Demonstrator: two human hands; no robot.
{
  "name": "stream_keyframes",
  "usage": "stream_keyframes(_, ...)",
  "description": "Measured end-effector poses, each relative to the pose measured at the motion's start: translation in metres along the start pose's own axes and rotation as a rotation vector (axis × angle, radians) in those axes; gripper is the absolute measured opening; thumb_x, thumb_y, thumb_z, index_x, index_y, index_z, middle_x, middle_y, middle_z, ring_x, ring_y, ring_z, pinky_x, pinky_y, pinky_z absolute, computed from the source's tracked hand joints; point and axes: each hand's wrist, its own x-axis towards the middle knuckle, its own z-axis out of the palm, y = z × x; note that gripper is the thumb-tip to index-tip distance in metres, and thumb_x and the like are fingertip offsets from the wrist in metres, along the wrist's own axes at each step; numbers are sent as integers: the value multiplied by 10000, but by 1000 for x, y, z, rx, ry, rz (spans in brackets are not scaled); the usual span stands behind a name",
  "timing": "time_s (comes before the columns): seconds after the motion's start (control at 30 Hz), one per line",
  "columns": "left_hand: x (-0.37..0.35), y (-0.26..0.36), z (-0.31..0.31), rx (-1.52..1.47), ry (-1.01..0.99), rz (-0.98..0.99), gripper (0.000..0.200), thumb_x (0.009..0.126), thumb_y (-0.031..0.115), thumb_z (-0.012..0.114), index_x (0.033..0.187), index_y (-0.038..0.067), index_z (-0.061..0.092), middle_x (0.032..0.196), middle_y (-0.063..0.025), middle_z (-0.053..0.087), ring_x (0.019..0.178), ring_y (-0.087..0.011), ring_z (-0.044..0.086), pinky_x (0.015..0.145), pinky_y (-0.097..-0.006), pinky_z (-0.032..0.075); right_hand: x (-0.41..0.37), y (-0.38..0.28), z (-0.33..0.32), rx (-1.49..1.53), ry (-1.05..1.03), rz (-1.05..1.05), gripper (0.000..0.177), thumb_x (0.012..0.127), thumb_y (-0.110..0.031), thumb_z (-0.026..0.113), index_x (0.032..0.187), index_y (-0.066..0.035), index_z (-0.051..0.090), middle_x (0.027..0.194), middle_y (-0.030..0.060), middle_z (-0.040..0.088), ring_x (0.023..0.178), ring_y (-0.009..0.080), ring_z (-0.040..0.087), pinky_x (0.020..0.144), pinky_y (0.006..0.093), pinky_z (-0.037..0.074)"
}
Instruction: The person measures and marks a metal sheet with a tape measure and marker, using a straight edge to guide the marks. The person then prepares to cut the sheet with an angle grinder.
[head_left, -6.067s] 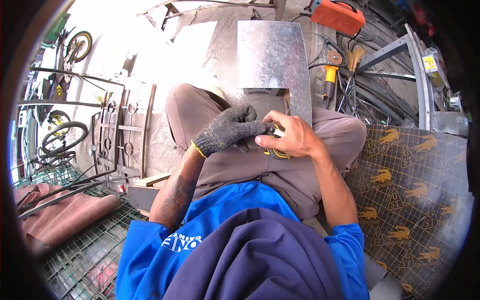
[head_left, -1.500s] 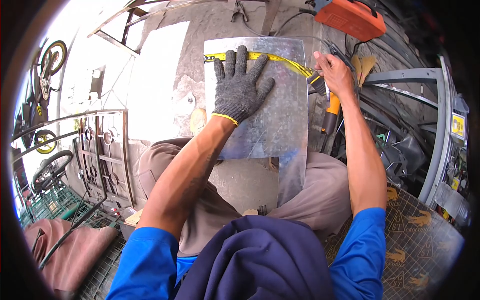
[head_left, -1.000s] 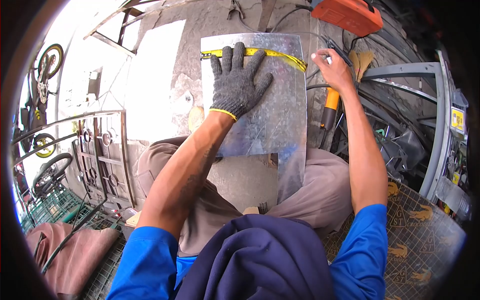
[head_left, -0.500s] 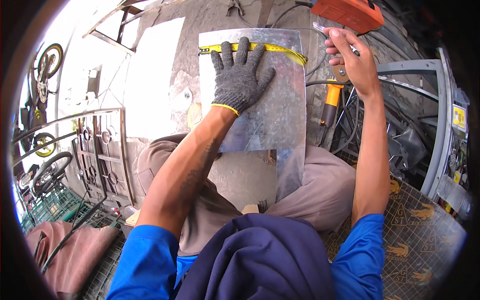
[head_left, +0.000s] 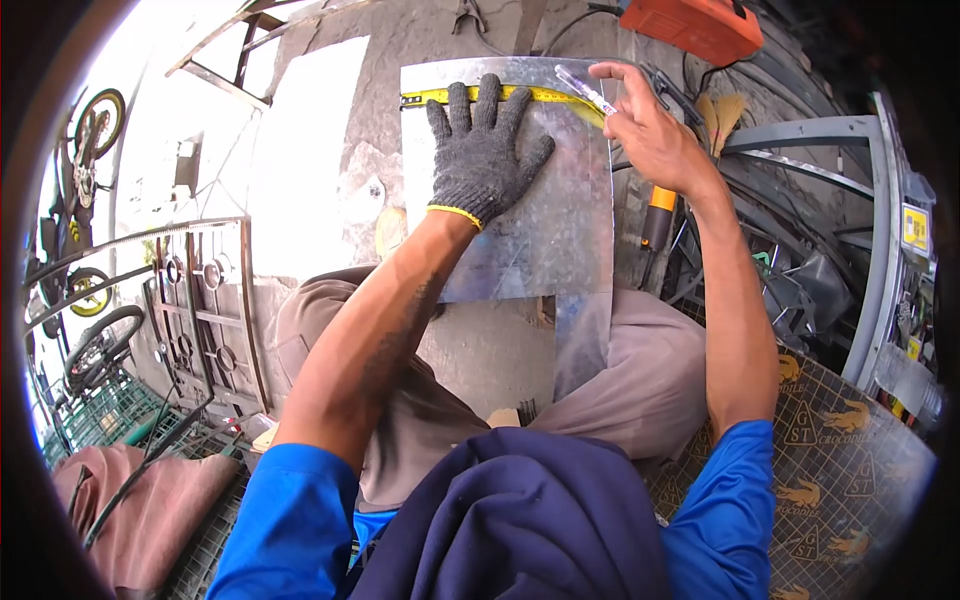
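My left hand, in a dark grey knitted glove, lies flat with fingers spread on a shiny metal sheet. Its fingertips press across a yellow tape measure stretched near the sheet's far edge. In my bare right hand is a slim clear pen, pinched near the thumb with the index finger raised. The pen is over the sheet's far right corner, above the right stretch of the tape. Part of the sheet's near side rests by my right thigh.
An orange machine with cables stands at the far right. A yellow-and-black power tool lies right of the sheet, near a grey metal frame. A printed board is at my right; a rusty metal grille stands at left.
My right hand has moved left and slightly down with the pen, from beside the orange machine to over the sheet's right corner. My left hand stays in place on the tape.
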Motion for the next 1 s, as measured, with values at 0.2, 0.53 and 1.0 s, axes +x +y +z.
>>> stream_keyframes(0.2,-1,-1,1,-16,11,2,722,991,613,512,1560,175,438,1630,-223,342,1485,-560,248,1190,-739,98,7,-16,-2,-60,117,15,381,1058,-335,560,1292,-41,626,874,188,707,827,319,712,787,443,529)
stream_keyframes(0.53,-1,-1,6,-9,66,9,710,954,577,573,1537,185,477,1599,-202,388,1475,-531,290,1185,-734,134,13,3,38,-293,-97,-157,375,1041,-378,597,1226,-78,724,1094,195,742,993,415,705,853,467,553)
stream_keyframes(1.0,0,-1,7,26,18,4,644,993,505,551,1554,201,459,1613,-243,360,1474,-558,269,1176,-748,130,6,-11,30,-576,-55,-210,441,980,-372,675,1353,-150,597,960,212,750,928,412,716,808,517,547)
